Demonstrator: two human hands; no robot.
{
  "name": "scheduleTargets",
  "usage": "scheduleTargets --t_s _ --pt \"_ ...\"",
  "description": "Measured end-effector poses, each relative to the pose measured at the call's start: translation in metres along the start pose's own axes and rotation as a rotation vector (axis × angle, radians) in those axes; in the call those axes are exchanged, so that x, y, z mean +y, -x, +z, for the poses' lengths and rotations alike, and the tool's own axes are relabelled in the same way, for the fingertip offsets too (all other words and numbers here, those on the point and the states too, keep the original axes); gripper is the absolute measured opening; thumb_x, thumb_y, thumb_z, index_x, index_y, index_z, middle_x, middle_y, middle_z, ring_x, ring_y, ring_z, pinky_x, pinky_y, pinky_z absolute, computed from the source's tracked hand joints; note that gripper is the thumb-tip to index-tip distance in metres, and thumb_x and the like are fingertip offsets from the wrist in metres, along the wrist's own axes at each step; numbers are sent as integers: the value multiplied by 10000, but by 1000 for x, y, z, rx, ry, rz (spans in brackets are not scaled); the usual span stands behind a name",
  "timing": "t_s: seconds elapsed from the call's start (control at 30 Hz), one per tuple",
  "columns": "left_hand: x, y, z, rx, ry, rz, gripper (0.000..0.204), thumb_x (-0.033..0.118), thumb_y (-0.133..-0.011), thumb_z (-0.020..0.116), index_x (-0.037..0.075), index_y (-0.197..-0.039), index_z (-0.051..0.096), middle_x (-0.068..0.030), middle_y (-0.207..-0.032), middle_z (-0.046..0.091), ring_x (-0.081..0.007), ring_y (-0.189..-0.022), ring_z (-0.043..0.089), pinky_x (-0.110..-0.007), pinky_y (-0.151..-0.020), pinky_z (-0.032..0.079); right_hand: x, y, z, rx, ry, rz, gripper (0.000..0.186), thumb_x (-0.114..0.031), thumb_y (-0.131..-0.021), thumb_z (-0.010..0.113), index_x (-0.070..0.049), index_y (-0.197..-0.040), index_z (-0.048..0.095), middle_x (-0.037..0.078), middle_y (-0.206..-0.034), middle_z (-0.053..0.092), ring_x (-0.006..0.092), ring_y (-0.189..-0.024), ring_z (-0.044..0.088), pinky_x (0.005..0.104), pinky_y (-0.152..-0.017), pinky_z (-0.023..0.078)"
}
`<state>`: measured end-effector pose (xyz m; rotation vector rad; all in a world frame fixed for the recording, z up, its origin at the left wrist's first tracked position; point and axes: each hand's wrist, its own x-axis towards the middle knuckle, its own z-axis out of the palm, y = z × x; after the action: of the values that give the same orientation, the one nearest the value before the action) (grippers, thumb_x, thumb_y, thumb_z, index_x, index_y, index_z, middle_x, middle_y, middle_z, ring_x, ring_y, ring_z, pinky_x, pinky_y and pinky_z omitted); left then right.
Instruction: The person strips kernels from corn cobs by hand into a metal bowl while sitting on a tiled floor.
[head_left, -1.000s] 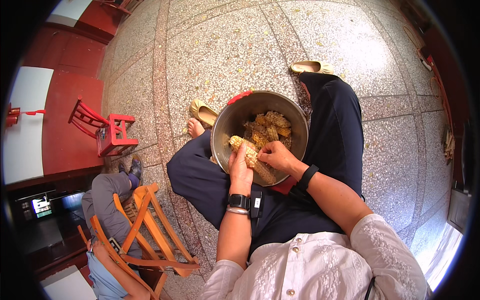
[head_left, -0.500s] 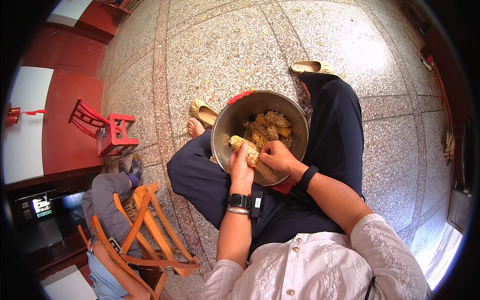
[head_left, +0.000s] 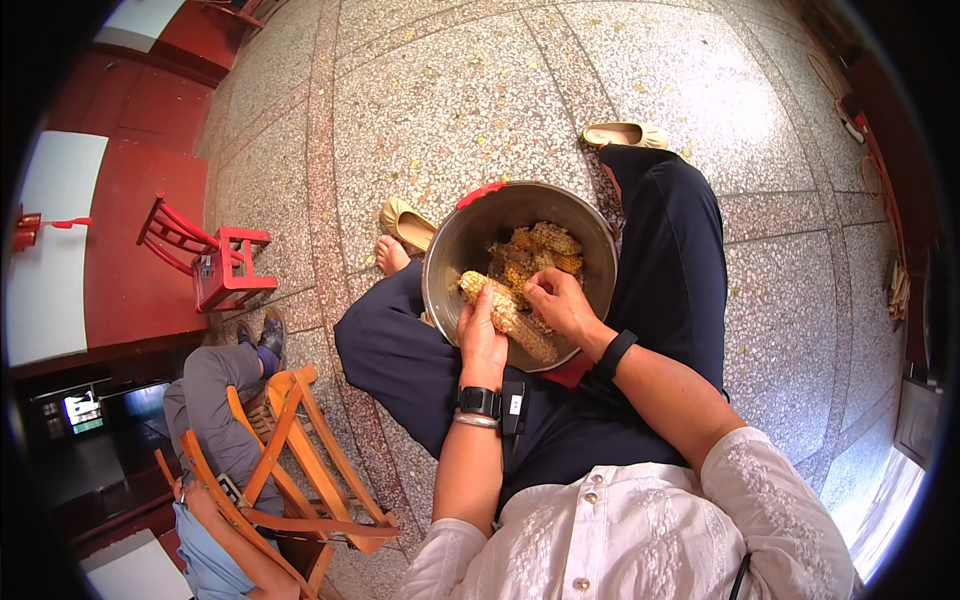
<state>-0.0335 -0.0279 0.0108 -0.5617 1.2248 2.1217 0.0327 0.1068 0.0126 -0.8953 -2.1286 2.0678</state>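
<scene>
My left hand (head_left: 482,336) is closed round a corn cob (head_left: 507,314), thumb along its side. The upper end still bears pale yellow kernels, while the lower end is bare and brownish. Just right of that cob is my right hand (head_left: 564,306), its fingers curled and thumb pressed to them; whether kernels are inside cannot be seen. Both hands are over a deep metal pot (head_left: 437,290) between my legs. Several corn cobs (head_left: 553,240), partly stripped, lie inside it, and my hands hide some of the contents.
A person (head_left: 225,410) sits at lower left beside a wooden chair (head_left: 300,430). Farther off stands a small red chair (head_left: 235,268) by a red and white wall. Pale slip-on shoes (head_left: 408,224) lie on the speckled floor (head_left: 430,110), which has scattered yellow bits.
My right hand has moved slightly up and right, off the cob, uncovering its bare lower part. My left hand and the cob have barely shifted.
</scene>
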Motion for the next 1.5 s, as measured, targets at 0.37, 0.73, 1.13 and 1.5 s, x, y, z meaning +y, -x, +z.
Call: scheduleTargets --t_s 0.37,0.73,1.13,1.5 --pt "1 0 2 49 -15 10 340 226 -863 662 28 -1114 546 -55 -1038 584 -176 -927 578 -324 -800 495 -24 9 0 -256 -179 112 307 -308 -840 677 -22 -841 564 3 -717 548 79 -630 489 243 -554 415" --pt "0 1 1 89 -51 11 339 253 -858 669 26 -1082 552 -58 -981 593 -169 -869 591 -292 -734 506 -20 10 -1 -310 -56 55 270 -229 -764 765 -56 -821 565 -17 -724 563 59 -658 500 220 -589 419" --pt "-3 -10 -11 -18 58 -61 224 209 -887 608 27 -1008 559 -76 -888 610 -175 -805 599 -303 -730 497 -22 10 -3 -320 -19 61 151 -126 -788 702 0 -825 627 23 -752 623 76 -696 558 237 -633 460" --pt "-2 -8 -7 5 52 -35 249 110 -876 610 20 -1098 540 -74 -1035 588 -187 -938 586 -339 -822 493 -15 8 -2 -238 59 34 112 -95 -822 635 12 -854 634 25 -745 614 74 -689 540 245 -619 453"
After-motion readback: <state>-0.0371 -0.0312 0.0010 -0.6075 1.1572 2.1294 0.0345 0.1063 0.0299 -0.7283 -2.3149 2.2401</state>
